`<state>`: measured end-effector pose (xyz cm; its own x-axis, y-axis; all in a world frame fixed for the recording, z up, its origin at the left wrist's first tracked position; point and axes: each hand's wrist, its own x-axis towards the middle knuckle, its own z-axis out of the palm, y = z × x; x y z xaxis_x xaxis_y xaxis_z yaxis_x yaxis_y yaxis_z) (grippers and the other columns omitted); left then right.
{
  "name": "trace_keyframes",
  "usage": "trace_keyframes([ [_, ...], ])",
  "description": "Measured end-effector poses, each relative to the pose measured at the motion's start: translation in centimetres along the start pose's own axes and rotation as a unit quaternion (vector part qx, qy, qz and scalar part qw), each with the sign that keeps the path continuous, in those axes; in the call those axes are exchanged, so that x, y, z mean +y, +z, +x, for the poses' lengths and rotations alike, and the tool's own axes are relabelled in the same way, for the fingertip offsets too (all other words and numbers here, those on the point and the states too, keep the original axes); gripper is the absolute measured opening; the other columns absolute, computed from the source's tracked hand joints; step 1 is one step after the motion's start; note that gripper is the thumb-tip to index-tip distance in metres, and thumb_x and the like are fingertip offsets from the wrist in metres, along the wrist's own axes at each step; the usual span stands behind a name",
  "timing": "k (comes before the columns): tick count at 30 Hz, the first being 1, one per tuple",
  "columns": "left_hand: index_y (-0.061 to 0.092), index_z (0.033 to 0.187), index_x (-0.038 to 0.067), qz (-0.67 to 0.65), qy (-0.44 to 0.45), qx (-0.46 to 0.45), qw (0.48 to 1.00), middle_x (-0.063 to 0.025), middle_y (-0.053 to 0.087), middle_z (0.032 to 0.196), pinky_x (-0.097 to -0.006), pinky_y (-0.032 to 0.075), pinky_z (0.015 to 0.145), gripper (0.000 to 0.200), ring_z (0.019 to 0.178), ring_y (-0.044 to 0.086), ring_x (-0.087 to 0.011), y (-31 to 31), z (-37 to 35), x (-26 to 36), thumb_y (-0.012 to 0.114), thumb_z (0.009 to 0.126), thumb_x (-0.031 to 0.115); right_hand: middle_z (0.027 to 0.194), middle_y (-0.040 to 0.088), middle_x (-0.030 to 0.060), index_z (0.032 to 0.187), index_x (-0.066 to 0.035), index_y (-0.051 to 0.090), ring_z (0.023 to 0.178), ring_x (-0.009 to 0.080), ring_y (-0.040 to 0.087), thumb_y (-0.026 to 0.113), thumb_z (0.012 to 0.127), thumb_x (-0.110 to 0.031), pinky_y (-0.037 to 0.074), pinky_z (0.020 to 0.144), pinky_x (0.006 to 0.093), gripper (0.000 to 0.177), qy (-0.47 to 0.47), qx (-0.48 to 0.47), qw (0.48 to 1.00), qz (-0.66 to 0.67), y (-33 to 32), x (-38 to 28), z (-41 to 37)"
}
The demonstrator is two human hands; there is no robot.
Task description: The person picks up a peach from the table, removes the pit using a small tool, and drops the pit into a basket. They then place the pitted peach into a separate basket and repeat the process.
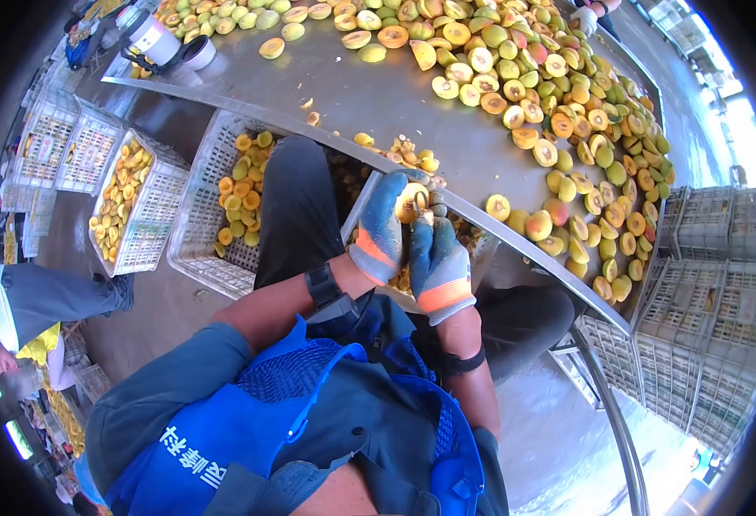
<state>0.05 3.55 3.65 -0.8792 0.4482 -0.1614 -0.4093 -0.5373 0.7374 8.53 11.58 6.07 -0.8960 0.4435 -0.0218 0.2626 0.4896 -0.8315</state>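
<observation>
At the near edge of the metal table (378,95), a halved yellow-orange fruit (411,203) sits clamped between the thumb and fingers of the gloved left hand (382,228). Beside it, the gloved right hand (440,262) has its fingers bunched together against the fruit; whether they grip anything is too hidden to tell. Small fruit scraps (408,153) lie on the table just beyond the left hand. Across the table's right side spreads a large heap of halved fruit (558,112); at its far left stands a flask (153,39). Left of the knees, below the table, a white crate (190,215) contains more halves. Stacked crates (696,318) stand right of the table.
</observation>
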Motion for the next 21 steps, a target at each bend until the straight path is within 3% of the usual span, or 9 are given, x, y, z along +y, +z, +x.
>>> trace_keyframes([
  [1, 0.059, 0.115, 0.006, -0.080, -0.048, 0.014, 0.996, -0.0110, 0.066, 0.105, -0.0352, 0.056, 0.086, 0.032, 0.094, 0.066, -0.0224, 0.1, -0.3, 0.1, 0.041, 0.106, 0.032, 0.081, 0.064, 0.0325, 0.103, 0.002, 0.060, 0.080, 0.0521, 0.063, 0.053, 0.103, -0.027, 0.049, 0.064, 0.0546, 0.030, 0.004, -0.008, 1.000, -0.009, 0.0, 0.0, -0.3],
  [4, 0.060, 0.112, 0.007, -0.135, -0.120, 0.020, 0.983, -0.0106, 0.066, 0.100, -0.0343, 0.056, 0.083, 0.035, 0.091, 0.066, -0.0222, 0.4, -0.7, 1.2, 0.041, 0.105, 0.036, 0.080, 0.063, 0.0333, 0.102, 0.002, 0.058, 0.078, 0.0526, 0.063, 0.052, 0.103, -0.026, 0.048, 0.064, 0.0562, 0.029, 0.009, -0.030, 0.999, -0.034, 0.1, -0.1, -0.7],
  [8, 0.060, 0.110, 0.009, -0.099, -0.113, 0.028, 0.988, -0.0099, 0.065, 0.098, -0.0339, 0.056, 0.083, 0.034, 0.088, 0.066, -0.0219, 0.3, -0.6, 1.0, 0.043, 0.105, 0.038, 0.077, 0.063, 0.0332, 0.100, 0.002, 0.058, 0.077, 0.0529, 0.062, 0.053, 0.103, -0.027, 0.048, 0.063, 0.0564, 0.029, -0.004, -0.033, 0.999, -0.037, 0.1, -0.2, -0.8],
  [11, 0.060, 0.108, 0.009, 0.003, -0.011, 0.004, 1.000, -0.0086, 0.064, 0.098, -0.0341, 0.057, 0.083, 0.030, 0.088, 0.066, -0.0217, 0.0, -0.7, 0.0, 0.045, 0.104, 0.034, 0.078, 0.064, 0.0335, 0.102, 0.003, 0.059, 0.078, 0.0526, 0.063, 0.053, 0.103, -0.027, 0.049, 0.064, 0.0554, 0.030, -0.002, -0.045, 0.998, -0.038, 0.1, -0.1, -0.7],
  [15, 0.059, 0.106, 0.008, -0.086, -0.068, 0.019, 0.994, -0.0081, 0.064, 0.097, -0.0340, 0.058, 0.081, 0.025, 0.086, 0.066, -0.0201, 0.4, -1.1, 0.3, 0.047, 0.103, 0.030, 0.080, 0.064, 0.0349, 0.109, 0.002, 0.058, 0.078, 0.0533, 0.063, 0.048, 0.104, -0.032, 0.051, 0.064, 0.0567, 0.036, -0.013, -0.083, 0.996, -0.001, -0.4, 0.3, -0.8],
  [18, 0.059, 0.101, 0.007, -0.026, -0.071, 0.007, 0.997, -0.0085, 0.064, 0.091, -0.0333, 0.058, 0.075, 0.029, 0.079, 0.066, -0.0197, 0.4, -1.2, 0.7, 0.047, 0.104, 0.033, 0.075, 0.067, 0.0277, 0.106, 0.003, 0.060, 0.071, 0.0470, 0.067, 0.049, 0.105, -0.034, 0.052, 0.063, 0.0520, 0.039, -0.010, -0.089, 0.993, 0.075, -0.2, 1.1, -0.9],
  [21, 0.060, 0.093, 0.007, -0.029, -0.100, 0.021, 0.994, -0.0093, 0.063, 0.081, -0.0329, 0.057, 0.067, 0.040, 0.070, 0.065, -0.0203, 0.1, -0.5, 0.3, 0.047, 0.105, 0.042, 0.062, 0.060, 0.0060, 0.101, 0.001, 0.064, 0.050, 0.0158, 0.056, 0.053, 0.105, -0.034, 0.042, 0.047, 0.0310, 0.037, 0.079, -0.159, 0.946, 0.273, -0.4, 1.5, -0.9],
])
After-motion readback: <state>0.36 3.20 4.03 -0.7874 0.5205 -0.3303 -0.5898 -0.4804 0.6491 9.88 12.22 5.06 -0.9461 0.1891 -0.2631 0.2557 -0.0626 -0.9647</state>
